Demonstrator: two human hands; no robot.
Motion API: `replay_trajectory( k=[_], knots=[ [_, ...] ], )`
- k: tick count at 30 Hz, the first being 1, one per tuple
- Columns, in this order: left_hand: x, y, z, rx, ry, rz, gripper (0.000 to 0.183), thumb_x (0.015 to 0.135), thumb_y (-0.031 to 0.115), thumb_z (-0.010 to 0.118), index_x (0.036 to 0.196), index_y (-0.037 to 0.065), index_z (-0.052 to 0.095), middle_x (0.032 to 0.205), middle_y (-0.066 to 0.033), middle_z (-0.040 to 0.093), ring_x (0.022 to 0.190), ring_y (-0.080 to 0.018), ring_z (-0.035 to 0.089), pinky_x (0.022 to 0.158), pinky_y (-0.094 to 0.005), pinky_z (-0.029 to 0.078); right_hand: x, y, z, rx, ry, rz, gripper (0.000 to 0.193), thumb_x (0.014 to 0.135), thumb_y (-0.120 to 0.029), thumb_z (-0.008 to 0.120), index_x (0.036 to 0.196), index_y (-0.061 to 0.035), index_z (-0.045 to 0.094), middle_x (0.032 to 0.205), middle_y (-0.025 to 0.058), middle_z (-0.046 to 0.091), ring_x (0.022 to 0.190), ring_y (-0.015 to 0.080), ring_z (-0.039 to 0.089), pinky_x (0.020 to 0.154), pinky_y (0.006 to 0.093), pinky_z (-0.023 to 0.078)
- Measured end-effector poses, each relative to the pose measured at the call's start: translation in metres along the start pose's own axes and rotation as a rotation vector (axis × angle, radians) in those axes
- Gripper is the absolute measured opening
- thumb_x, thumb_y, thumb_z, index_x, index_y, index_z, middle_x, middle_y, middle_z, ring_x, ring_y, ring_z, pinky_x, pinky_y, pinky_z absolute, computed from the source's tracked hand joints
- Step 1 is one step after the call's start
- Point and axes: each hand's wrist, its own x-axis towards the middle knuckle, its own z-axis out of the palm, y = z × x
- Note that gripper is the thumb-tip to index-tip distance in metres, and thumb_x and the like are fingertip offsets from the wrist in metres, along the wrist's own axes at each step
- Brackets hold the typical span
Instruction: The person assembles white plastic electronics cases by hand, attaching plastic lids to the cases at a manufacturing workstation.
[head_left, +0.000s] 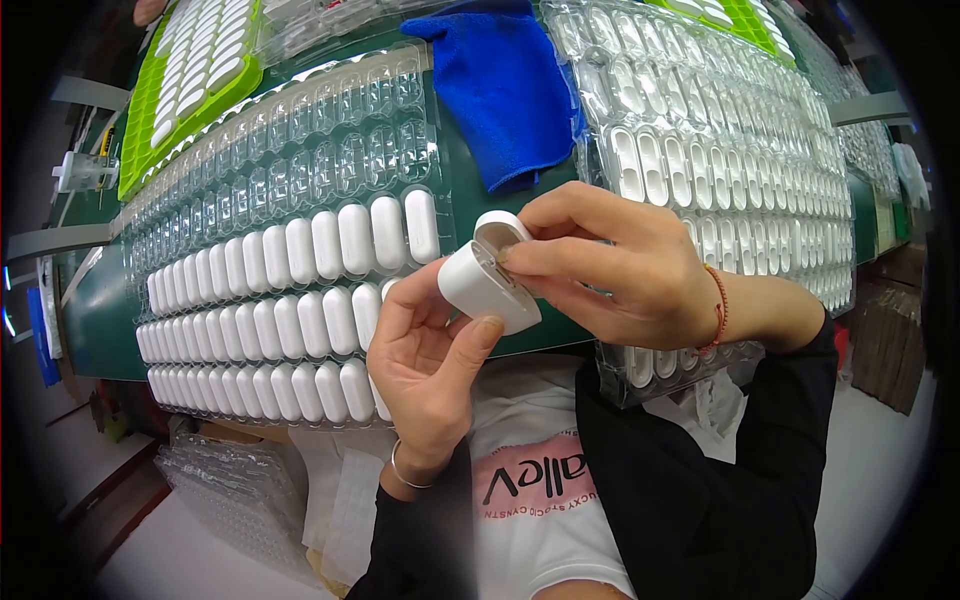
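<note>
My left hand (425, 375) is wrapped round a white earbud charging case (478, 287), its thumb along the lower side. The case is tilted, with its lid (497, 228) swung open. My right hand (630, 262) has its fingers pinched on the lid, one fingertip reaching inside by the hinge. Those fingers partly cover the inside of the case, so I cannot tell whether any small part sits there. To the left, a clear plastic tray (300, 178) carries rows of white rounded pieces (327, 242), several slots bare at its far side.
At the right, clear trays (592, 150) hold rows of open white shells (703, 172). A blue cloth (510, 100) lies between the trays on the green table (462, 200). Green trays (132, 165) with white parts stand farther back. Stacked clear trays (240, 490) are at lower left.
</note>
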Motion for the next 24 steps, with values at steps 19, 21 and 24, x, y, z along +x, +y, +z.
replay_trajectory(
  k=[19, 21, 24],
  knots=[
    [-0.002, 0.006, -0.014, -0.147, 0.119, 0.001, 0.040, 0.084, -0.003, 0.070, 0.119, -0.003, 0.051, 0.111, -0.0101, 0.062, 0.102, -0.0155, 0.061, 0.090, -0.0289, 0.050, 0.026, 0.002, 0.015, 0.114, 0.009, -0.074, 0.035, 0.070, 0.002, 0.077, 0.104, -0.0054, 0.070, 0.091, 0.0106, 0.063, 0.075, 0.0224, 0.064, 0.060, 0.0291, 0.051],
    [0.000, 0.009, -0.014, -0.125, 0.184, 0.040, 0.039, 0.084, -0.004, 0.069, 0.118, -0.003, 0.052, 0.112, -0.0101, 0.062, 0.104, -0.0156, 0.060, 0.091, -0.0288, 0.049, 0.025, -0.009, 0.018, 0.157, -0.021, -0.045, 0.038, 0.072, -0.002, 0.079, 0.108, -0.0039, 0.069, 0.094, 0.0121, 0.064, 0.076, 0.0242, 0.064, 0.062, 0.0302, 0.052],
    [0.003, 0.010, -0.017, -0.179, 0.183, 0.045, 0.038, 0.084, -0.004, 0.070, 0.117, -0.003, 0.052, 0.112, -0.0106, 0.062, 0.103, -0.0159, 0.061, 0.091, -0.0283, 0.049, 0.027, -0.010, 0.028, 0.271, -0.064, -0.019, 0.026, 0.076, -0.007, 0.075, 0.100, -0.0039, 0.065, 0.093, 0.0098, 0.063, 0.072, 0.0268, 0.063, 0.063, 0.0338, 0.052]
  ],
)
